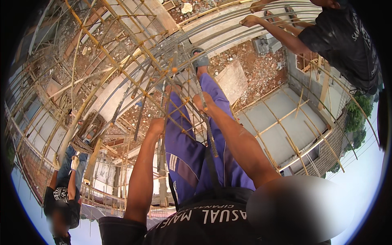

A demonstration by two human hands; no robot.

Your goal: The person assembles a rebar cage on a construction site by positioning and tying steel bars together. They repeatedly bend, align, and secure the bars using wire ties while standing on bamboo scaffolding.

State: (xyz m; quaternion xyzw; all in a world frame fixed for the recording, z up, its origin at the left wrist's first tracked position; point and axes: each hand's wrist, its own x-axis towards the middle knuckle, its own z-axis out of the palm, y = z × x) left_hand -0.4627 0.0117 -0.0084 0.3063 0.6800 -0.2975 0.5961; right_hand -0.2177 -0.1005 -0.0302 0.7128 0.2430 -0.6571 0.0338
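My right hand [203,101] is closed around a steel rebar [211,139] that slants down in front of my purple trousers. Lower and to the left, my left hand [155,126] is also closed, on a rebar [163,107] at the near side of a rebar cage; its fingertips are partly hidden. Rusty stirrups [143,93] cross the long bars of this cage in front of my legs. Grey bars [220,29] run from it to the upper right, where a co-worker's hand [250,21] grips them.
Bare planks [232,81] lie over rubble. A bamboo frame [279,120] stands right above a grey slab [273,108]. Rusty bars [96,43] cross the upper left. At lower left, another person in white gloves [75,162] is near a wire bundle [89,130].
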